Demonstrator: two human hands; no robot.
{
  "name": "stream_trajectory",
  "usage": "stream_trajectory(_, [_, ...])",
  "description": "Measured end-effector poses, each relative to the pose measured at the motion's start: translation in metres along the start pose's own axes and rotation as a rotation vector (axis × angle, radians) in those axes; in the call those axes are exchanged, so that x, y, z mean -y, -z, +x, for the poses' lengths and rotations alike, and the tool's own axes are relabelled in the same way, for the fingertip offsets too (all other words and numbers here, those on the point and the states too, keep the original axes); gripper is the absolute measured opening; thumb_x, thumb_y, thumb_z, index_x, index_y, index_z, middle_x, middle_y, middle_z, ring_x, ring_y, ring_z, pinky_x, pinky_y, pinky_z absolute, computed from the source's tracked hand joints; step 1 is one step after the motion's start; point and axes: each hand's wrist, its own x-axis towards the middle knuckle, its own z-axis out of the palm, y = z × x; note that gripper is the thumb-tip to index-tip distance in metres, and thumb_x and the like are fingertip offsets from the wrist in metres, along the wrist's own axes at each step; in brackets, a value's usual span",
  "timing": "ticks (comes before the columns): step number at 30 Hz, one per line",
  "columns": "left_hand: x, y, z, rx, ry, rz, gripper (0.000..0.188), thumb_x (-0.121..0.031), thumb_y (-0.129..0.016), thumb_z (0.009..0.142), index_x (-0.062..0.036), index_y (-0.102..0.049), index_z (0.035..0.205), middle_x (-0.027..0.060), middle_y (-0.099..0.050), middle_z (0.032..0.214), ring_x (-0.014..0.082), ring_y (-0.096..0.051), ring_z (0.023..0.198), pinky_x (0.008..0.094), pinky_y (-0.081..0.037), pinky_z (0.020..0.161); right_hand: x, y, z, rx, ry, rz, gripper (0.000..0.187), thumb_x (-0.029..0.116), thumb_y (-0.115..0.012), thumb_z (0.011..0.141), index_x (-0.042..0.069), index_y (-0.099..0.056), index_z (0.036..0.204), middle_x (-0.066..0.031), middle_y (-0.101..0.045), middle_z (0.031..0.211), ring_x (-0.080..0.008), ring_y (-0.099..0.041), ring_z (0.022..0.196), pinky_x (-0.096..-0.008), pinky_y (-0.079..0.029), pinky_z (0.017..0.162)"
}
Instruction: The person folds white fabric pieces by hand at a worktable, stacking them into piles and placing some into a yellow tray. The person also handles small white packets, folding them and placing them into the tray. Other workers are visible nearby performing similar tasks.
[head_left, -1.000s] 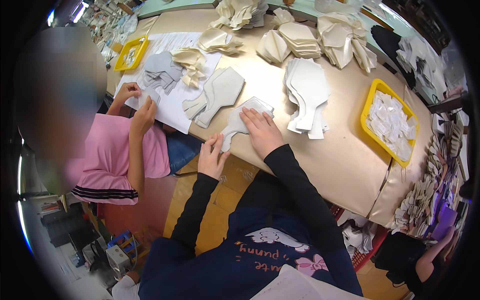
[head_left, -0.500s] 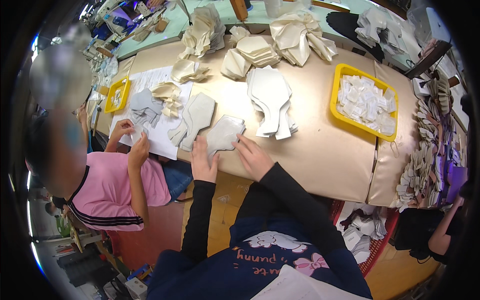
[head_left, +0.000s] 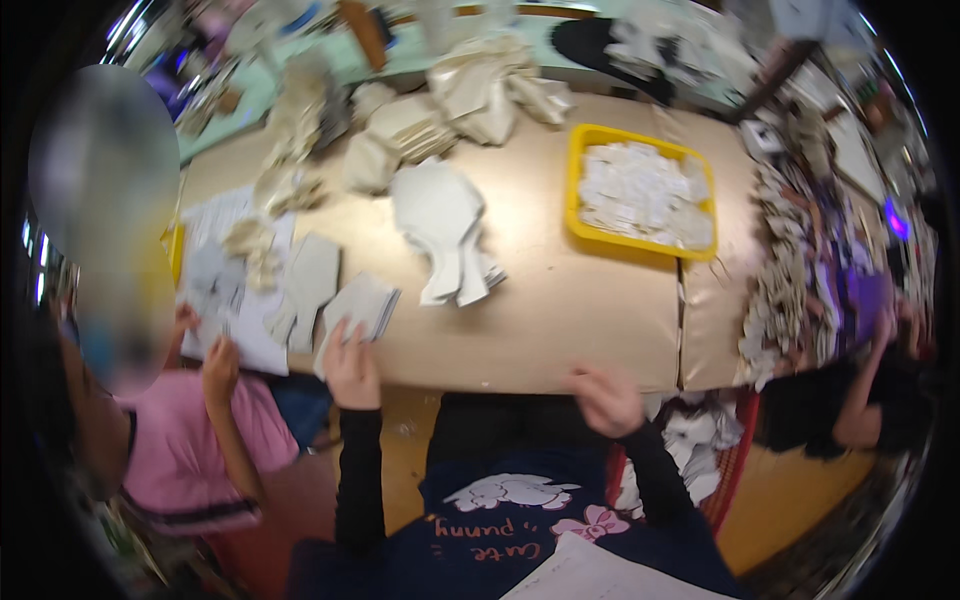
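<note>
My left hand (head_left: 352, 368) rests its outstretched fingers on the near edge of a small stack of grey cut pieces (head_left: 362, 306) at the table's front left. My right hand (head_left: 606, 400) is off to the right, over the table's front edge and away from the stack. Motion smears its fingers, and I cannot make out anything in them. Left of the grey stack lies another pile of pale grey pieces (head_left: 310, 280). Beyond my hands, a taller stack of cream pieces with narrow tails (head_left: 438, 205) lies mid-table.
A yellow basket (head_left: 574, 215) full of small white pieces stands at the right. Cream piles (head_left: 490, 85) line the back. On the left, a person in a pink shirt (head_left: 190, 430) works beside a white paper sheet (head_left: 270, 350). Bundled pieces (head_left: 775, 270) crowd the right end.
My right hand has left the grey stack and moved right to the table's front edge. My left hand stays at the stack. The whole view has swung to the right.
</note>
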Motion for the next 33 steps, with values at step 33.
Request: stream_trajectory(33, [-0.107,-0.13,0.081,0.306,1.132,-1.621,0.039,-0.024,-0.056,0.098,-0.0101,-0.043,0.132,0.0067,-0.058,0.123,0.0228,-0.06,0.114,0.0407,-0.051,0.089,-0.075,-0.05,0.195,0.051,-0.375,0.359,0.078,0.039,-0.058,0.098,-0.004,-0.021,0.152,-0.0195,-0.033,0.153,-0.0283,-0.039,0.133,-0.0383,-0.032,0.11])
